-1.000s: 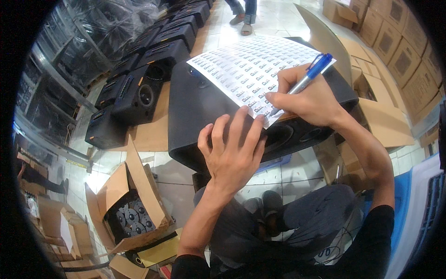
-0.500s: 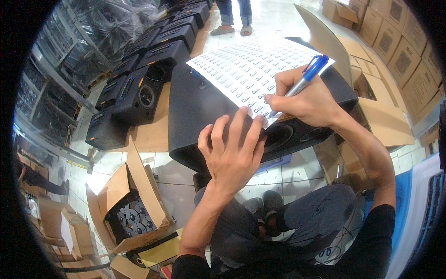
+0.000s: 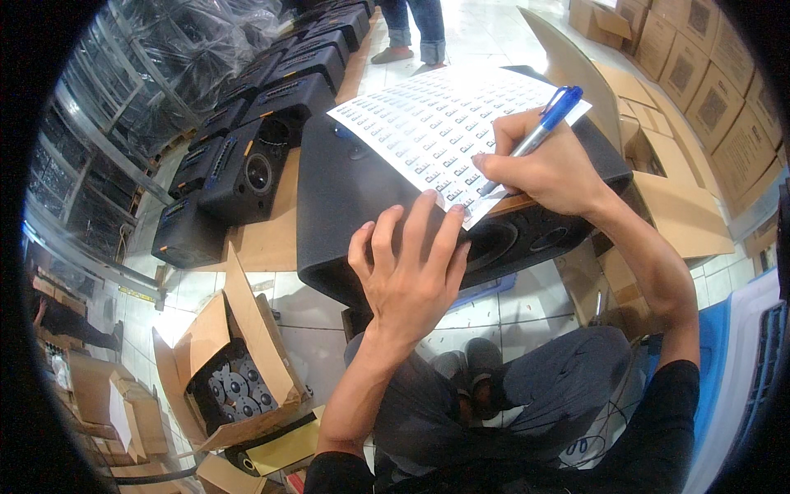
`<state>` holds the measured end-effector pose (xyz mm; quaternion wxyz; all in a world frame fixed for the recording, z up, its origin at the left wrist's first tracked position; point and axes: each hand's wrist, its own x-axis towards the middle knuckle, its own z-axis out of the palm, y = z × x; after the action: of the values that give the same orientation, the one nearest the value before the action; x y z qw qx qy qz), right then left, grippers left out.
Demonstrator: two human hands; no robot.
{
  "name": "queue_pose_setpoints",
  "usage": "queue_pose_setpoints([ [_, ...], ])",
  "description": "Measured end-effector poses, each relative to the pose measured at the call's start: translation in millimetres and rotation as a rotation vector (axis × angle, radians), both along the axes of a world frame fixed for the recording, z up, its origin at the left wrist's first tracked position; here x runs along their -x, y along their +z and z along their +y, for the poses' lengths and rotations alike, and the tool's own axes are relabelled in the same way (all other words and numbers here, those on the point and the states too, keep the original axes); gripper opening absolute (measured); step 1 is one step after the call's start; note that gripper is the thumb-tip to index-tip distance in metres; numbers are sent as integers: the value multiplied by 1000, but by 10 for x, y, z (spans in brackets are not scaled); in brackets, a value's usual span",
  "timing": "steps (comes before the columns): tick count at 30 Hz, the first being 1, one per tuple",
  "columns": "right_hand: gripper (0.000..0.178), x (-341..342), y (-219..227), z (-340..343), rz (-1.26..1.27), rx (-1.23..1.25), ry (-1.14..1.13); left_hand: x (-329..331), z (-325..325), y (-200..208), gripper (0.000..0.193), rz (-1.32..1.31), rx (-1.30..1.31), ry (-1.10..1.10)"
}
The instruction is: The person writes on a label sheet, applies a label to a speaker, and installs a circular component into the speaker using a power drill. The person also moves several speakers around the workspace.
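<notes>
A white sheet (image 3: 436,123) printed with rows of small dark marks lies on top of a black speaker cabinet (image 3: 329,206). My left hand (image 3: 407,276) rests with fingers spread, its fingertips pressing the sheet's near corner and the cabinet's edge. Gripped in my right hand (image 3: 555,173) is a silver pen with a blue cap end (image 3: 541,132), slanted tip down. Its tip is at the sheet's right edge, close to the near corner; whether it touches the paper I cannot tell. Round driver openings show on the cabinet's near side, below my hands.
Rows of black speakers (image 3: 239,169) stand on cardboard at the left. An open box (image 3: 271,362) of round metal parts sits at lower left. Flattened cardboard (image 3: 675,206) and stacked cartons (image 3: 695,74) line the right. Beyond the cabinet stands another person (image 3: 415,29).
My right hand and the pen have shifted slightly right and away from the near corner, along the sheet's edge. My left hand stays nearly in place. The person beyond has moved a foot.
</notes>
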<state>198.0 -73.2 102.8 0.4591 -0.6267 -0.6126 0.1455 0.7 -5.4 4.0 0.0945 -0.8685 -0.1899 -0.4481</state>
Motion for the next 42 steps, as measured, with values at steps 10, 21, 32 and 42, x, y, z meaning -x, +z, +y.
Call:
queue_pose_setpoints([
  [10,27,-3,-2,-12,31,43,21,-1,-1,10,47,6,2,-7],
  [21,30,-4,-9,-16,106,-73,-33,-2,-4,24,47,5,-7,2],
  [32,24,137,-120,-533,-84,-488,-285,15,53,39,35,-152,-13,-108],
  [42,43,276,-394,-2023,201,-499,-514,-3,29,68,22,-195,-29,-101],
])
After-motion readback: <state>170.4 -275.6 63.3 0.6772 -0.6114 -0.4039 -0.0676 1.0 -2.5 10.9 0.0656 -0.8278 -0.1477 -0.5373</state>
